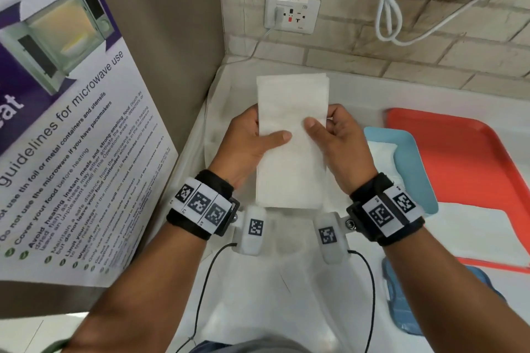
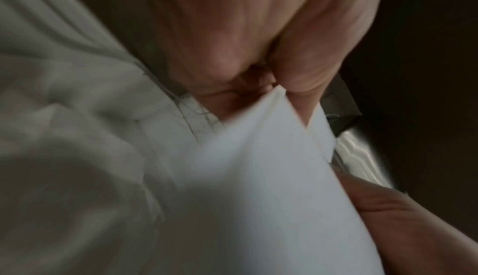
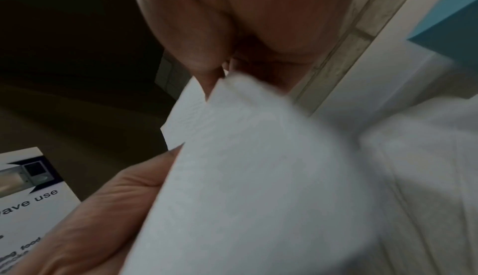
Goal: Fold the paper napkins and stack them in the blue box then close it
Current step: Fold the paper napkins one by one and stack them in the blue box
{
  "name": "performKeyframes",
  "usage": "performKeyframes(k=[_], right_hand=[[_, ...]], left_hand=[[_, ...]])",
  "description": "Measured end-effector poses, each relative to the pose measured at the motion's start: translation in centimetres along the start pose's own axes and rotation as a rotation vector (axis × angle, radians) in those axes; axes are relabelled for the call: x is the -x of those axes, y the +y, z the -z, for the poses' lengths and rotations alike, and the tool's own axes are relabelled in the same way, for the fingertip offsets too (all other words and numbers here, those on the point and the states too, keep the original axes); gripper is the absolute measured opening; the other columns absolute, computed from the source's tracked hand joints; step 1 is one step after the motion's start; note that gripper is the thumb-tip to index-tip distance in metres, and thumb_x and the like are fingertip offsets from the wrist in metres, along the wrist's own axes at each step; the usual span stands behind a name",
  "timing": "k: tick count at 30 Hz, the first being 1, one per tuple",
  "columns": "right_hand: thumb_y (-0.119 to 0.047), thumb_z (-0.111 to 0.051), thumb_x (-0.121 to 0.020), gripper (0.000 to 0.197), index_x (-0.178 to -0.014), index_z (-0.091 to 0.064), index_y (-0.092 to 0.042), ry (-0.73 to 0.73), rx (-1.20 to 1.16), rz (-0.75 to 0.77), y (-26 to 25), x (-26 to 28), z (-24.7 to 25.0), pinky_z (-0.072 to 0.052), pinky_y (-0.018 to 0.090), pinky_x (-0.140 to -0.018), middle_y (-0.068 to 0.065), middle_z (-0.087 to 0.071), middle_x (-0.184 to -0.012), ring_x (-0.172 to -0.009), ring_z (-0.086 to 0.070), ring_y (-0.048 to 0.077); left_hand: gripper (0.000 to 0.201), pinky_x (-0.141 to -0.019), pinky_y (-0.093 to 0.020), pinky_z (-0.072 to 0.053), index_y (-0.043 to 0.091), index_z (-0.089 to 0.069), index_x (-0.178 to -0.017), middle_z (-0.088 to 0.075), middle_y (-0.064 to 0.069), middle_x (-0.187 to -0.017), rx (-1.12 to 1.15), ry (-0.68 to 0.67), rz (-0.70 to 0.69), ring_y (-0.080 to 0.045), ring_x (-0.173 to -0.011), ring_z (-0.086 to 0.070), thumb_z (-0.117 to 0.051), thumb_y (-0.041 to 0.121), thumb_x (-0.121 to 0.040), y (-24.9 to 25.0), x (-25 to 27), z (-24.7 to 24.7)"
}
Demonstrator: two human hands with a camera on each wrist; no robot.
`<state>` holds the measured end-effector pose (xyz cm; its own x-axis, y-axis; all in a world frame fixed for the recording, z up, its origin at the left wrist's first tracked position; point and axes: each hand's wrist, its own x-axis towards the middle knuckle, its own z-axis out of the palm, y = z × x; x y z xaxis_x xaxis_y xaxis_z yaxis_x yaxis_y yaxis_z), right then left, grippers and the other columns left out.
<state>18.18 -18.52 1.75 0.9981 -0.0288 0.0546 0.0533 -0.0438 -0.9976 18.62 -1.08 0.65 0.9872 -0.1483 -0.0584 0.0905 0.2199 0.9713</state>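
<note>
A white paper napkin (image 1: pixel 292 123), folded into a long strip, is held up above the white counter between both hands. My left hand (image 1: pixel 258 137) grips its left edge, thumb lying across the front. My right hand (image 1: pixel 329 135) grips the right edge the same way. The wrist views show the napkin (image 2: pixel 258 177) (image 3: pixel 245 177) close up, pinched between thumb and fingers. The light blue box (image 1: pixel 413 169) stands open just right of my right wrist, with a folded white napkin (image 1: pixel 383 157) inside. Its darker blue lid (image 1: pixel 407 306) lies near the counter's front right.
A red tray (image 1: pixel 464 163) sits to the right behind the box, with a flat white napkin (image 1: pixel 473 235) lying over its near edge. A microwave guideline poster (image 1: pixel 57 129) stands on the left. A brick wall with a socket (image 1: pixel 292 13) and white cable (image 1: pixel 390 8) is behind.
</note>
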Motion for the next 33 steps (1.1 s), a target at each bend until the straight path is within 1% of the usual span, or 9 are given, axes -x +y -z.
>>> performKeyframes(k=[4, 7, 10, 13, 16, 20, 23, 26, 33], right_hand=[[-0.020, -0.061, -0.100, 0.013, -0.109, -0.057, -0.011, -0.014, -0.045, -0.064, -0.7, 0.1, 0.3, -0.056, 0.031, -0.056, 0.003, -0.072, -0.089, -0.070, -0.069, 0.014], [-0.024, -0.059, -0.102, 0.009, -0.106, -0.061, -0.016, -0.002, 0.021, -0.126, -0.2, -0.4, 1.5, -0.054, 0.026, -0.057, 0.000, -0.071, -0.088, -0.063, -0.065, 0.013], [-0.015, -0.062, -0.099, 0.007, -0.104, -0.065, -0.018, -0.048, 0.350, -0.141, 2.4, -0.7, 3.1, -0.053, 0.027, -0.063, -0.001, -0.067, -0.093, -0.067, -0.066, 0.011], [-0.018, -0.066, -0.095, 0.022, -0.114, -0.068, -0.027, -0.306, 0.910, -0.094, 5.5, -0.3, 4.0, -0.048, 0.031, -0.085, -0.004, -0.064, -0.111, -0.090, -0.063, 0.015], [-0.020, -0.063, -0.096, 0.034, -0.127, -0.060, -0.033, -0.578, 1.177, -0.142, 6.9, 0.7, 3.5, -0.047, 0.033, -0.092, -0.004, -0.049, -0.131, -0.105, -0.059, 0.020], [-0.028, -0.072, -0.090, 0.041, -0.127, -0.056, -0.035, -0.635, 1.200, -0.117, 7.4, 0.9, 3.1, -0.043, 0.030, -0.081, -0.007, -0.042, -0.131, -0.096, -0.050, 0.014], [-0.035, -0.075, -0.086, 0.038, -0.119, -0.056, -0.034, -0.669, 1.247, -0.122, 7.1, 0.6, 3.1, -0.039, 0.031, -0.079, -0.010, -0.043, -0.119, -0.101, -0.047, 0.014], [-0.040, -0.074, -0.086, 0.029, -0.109, -0.058, -0.032, -0.652, 1.334, -0.099, 6.8, 0.3, 2.9, -0.038, 0.031, -0.077, -0.011, -0.044, -0.107, -0.104, -0.047, 0.016], [-0.049, -0.074, -0.083, 0.023, -0.085, -0.055, -0.036, -0.585, 1.243, 0.024, 5.3, -0.2, 3.5, -0.040, 0.034, -0.081, -0.014, -0.051, -0.116, -0.105, -0.041, 0.017]], left_hand=[[0.035, -0.097, -0.046, -0.059, 0.009, -0.065, -0.121, -0.074, -0.012, -0.121, -0.016, 0.045, -0.054, -0.027, -0.112, -0.072, -0.071, -0.007, -0.091, 0.1, -0.4, 0.2], [0.031, -0.093, -0.039, -0.058, 0.017, -0.066, -0.114, -0.075, -0.003, -0.116, -0.038, 0.188, -0.126, -0.019, -0.107, -0.072, -0.067, -0.006, -0.094, 0.4, -1.0, 1.1], [0.028, -0.088, -0.033, -0.058, 0.018, -0.064, -0.114, -0.075, 0.003, -0.112, -0.056, 0.305, -0.176, -0.013, -0.101, -0.072, -0.064, -0.004, -0.096, 0.7, -1.4, 2.7], [0.027, -0.089, -0.032, -0.057, 0.017, -0.063, -0.116, -0.075, 0.004, -0.112, -0.066, 0.354, -0.186, -0.011, -0.101, -0.072, -0.064, -0.002, -0.097, 0.7, -1.5, 3.6], [0.036, -0.084, -0.029, -0.057, 0.012, -0.054, -0.126, -0.072, 0.004, -0.113, -0.070, 0.371, -0.186, -0.008, -0.098, -0.073, -0.065, -0.004, -0.096, 0.6, -1.3, 3.6], [0.050, -0.088, -0.030, -0.059, 0.014, -0.045, -0.134, -0.072, 0.011, -0.110, -0.044, 0.365, -0.173, -0.007, -0.100, -0.073, -0.066, -0.007, -0.094, 0.3, -1.0, 3.3], [0.055, -0.097, -0.039, -0.058, 0.019, -0.046, -0.134, -0.072, 0.009, -0.115, -0.026, 0.356, -0.154, -0.012, -0.107, -0.072, -0.072, 0.000, -0.089, 0.1, -0.9, 3.2], [0.052, -0.093, -0.035, -0.058, 0.020, -0.048, -0.130, -0.073, 0.005, -0.116, -0.031, 0.336, -0.141, -0.010, -0.105, -0.072, -0.074, 0.002, -0.087, 0.0, -0.8, 2.8], [0.042, -0.092, -0.041, -0.059, 0.027, -0.056, -0.116, -0.073, -0.008, -0.120, -0.074, 0.305, -0.131, -0.023, -0.107, -0.072, -0.072, 0.017, -0.078, 0.0, -0.5, 2.9]])
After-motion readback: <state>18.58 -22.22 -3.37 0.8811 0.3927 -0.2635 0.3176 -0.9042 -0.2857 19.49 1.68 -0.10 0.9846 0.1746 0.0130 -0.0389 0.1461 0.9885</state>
